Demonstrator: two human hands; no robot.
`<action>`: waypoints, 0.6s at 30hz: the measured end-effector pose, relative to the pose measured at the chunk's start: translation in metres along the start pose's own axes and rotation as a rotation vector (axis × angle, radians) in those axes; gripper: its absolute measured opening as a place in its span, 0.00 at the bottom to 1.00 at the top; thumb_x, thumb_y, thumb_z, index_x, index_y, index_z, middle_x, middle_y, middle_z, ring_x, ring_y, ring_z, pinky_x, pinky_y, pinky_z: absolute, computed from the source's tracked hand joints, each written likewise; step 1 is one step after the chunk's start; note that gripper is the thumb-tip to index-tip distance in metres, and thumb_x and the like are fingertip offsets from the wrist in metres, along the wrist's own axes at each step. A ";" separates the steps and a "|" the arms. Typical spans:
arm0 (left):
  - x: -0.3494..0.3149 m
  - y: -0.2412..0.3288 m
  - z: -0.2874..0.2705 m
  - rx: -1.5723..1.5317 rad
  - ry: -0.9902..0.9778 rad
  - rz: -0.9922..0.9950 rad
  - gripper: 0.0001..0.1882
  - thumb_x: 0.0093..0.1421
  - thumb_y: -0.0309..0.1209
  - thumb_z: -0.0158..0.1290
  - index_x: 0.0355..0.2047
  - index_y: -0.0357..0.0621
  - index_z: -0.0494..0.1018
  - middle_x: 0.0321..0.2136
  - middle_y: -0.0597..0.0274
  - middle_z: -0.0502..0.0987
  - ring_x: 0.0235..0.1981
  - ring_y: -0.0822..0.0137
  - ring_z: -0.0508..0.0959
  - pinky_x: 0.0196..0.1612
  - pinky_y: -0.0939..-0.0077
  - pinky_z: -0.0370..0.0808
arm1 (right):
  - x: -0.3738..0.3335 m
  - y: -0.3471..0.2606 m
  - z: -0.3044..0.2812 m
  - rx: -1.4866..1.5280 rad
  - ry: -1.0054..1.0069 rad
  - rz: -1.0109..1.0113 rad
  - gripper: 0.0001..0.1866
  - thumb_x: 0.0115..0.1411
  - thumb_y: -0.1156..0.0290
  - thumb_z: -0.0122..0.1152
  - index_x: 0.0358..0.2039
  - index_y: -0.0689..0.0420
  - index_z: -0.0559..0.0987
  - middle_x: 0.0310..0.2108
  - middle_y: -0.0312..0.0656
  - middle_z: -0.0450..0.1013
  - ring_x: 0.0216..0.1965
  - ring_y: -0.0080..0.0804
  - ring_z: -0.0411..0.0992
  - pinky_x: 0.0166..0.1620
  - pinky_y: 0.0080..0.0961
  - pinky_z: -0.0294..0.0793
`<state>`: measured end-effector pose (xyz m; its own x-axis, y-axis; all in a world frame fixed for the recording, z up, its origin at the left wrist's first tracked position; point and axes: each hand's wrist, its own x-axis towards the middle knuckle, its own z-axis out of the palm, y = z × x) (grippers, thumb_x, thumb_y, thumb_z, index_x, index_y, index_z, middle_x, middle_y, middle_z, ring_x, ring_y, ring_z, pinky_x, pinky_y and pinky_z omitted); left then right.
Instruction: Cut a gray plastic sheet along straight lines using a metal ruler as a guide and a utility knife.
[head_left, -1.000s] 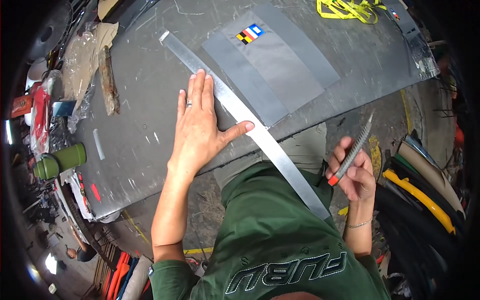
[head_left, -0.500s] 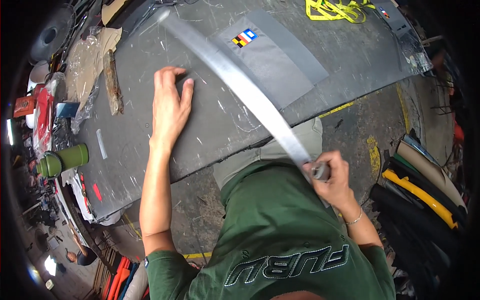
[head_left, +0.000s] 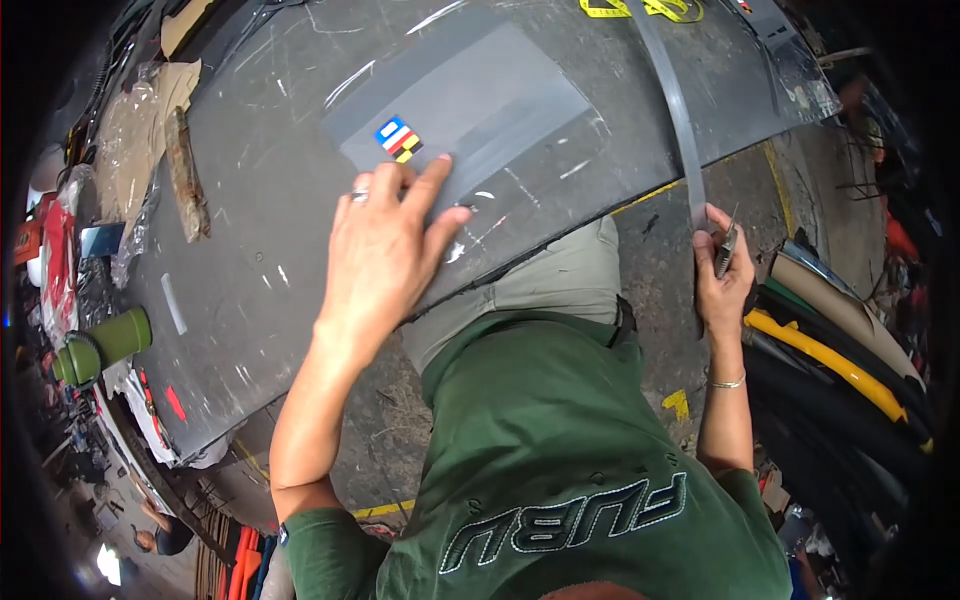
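On dark panel (head_left: 300, 260): left hand (head_left: 385, 245) flat, fingers spread, now shifted beside grey patch (head_left: 470, 100). Right hand (head_left: 722, 275) off panel edge, pinching long grey strip (head_left: 675, 110) and small knife (head_left: 727, 250); strip swung away rightward, apparently freed.

A long grey metal strip (head_left: 678, 110) curves over the scratched dark panel's (head_left: 280, 190) right edge.
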<state>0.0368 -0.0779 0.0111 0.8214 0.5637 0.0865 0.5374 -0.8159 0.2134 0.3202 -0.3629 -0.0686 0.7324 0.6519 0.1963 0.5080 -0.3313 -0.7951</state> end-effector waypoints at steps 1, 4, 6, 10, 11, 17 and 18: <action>0.001 -0.005 -0.003 -0.022 0.059 0.026 0.26 0.69 0.45 0.61 0.63 0.49 0.78 0.50 0.55 0.78 0.51 0.53 0.78 0.53 0.55 0.74 | 0.000 0.003 0.003 0.016 -0.001 0.015 0.20 0.69 0.76 0.70 0.60 0.60 0.81 0.39 0.30 0.79 0.35 0.12 0.70 0.42 0.14 0.71; 0.003 -0.032 -0.012 -0.073 0.055 -0.130 0.29 0.69 0.41 0.62 0.67 0.48 0.73 0.65 0.48 0.71 0.66 0.45 0.72 0.66 0.49 0.71 | 0.002 0.006 0.007 -0.077 -0.029 0.029 0.20 0.69 0.76 0.70 0.60 0.61 0.80 0.48 0.38 0.84 0.44 0.19 0.79 0.49 0.21 0.77; -0.003 -0.048 -0.011 -0.107 -0.025 -0.240 0.34 0.69 0.46 0.62 0.72 0.50 0.69 0.75 0.50 0.61 0.77 0.44 0.59 0.76 0.46 0.61 | 0.005 0.006 0.006 -0.144 -0.044 0.040 0.20 0.69 0.76 0.70 0.60 0.61 0.79 0.52 0.42 0.84 0.49 0.25 0.81 0.52 0.24 0.78; -0.016 -0.064 0.000 -0.053 -0.124 -0.202 0.42 0.66 0.56 0.61 0.75 0.54 0.66 0.80 0.56 0.55 0.81 0.46 0.49 0.81 0.40 0.45 | 0.007 0.006 0.001 -0.084 -0.056 0.118 0.18 0.70 0.75 0.69 0.59 0.61 0.80 0.47 0.38 0.82 0.44 0.22 0.78 0.50 0.22 0.76; -0.016 -0.065 0.002 -0.042 -0.122 -0.204 0.41 0.66 0.56 0.61 0.75 0.54 0.66 0.79 0.56 0.56 0.81 0.46 0.50 0.81 0.39 0.45 | 0.007 0.006 0.002 -0.076 -0.045 0.119 0.17 0.71 0.74 0.68 0.59 0.59 0.81 0.41 0.34 0.79 0.41 0.19 0.74 0.48 0.20 0.75; 0.005 -0.054 0.008 -0.020 -0.095 -0.128 0.40 0.68 0.54 0.60 0.76 0.56 0.65 0.79 0.54 0.58 0.81 0.45 0.51 0.80 0.37 0.45 | 0.014 0.005 0.018 -0.112 0.062 -0.026 0.16 0.71 0.74 0.68 0.57 0.61 0.81 0.44 0.40 0.82 0.43 0.24 0.78 0.50 0.24 0.77; 0.011 -0.050 0.012 -0.029 -0.079 -0.107 0.39 0.68 0.54 0.60 0.76 0.56 0.65 0.79 0.53 0.58 0.81 0.45 0.52 0.80 0.37 0.45 | 0.016 0.001 0.020 -0.116 0.073 -0.058 0.17 0.70 0.74 0.69 0.57 0.62 0.81 0.47 0.44 0.84 0.46 0.27 0.80 0.51 0.26 0.78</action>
<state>0.0209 -0.0324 -0.0107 0.7728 0.6345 -0.0145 0.6179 -0.7470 0.2452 0.3230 -0.3393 -0.0776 0.7293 0.6224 0.2842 0.5959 -0.3738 -0.7107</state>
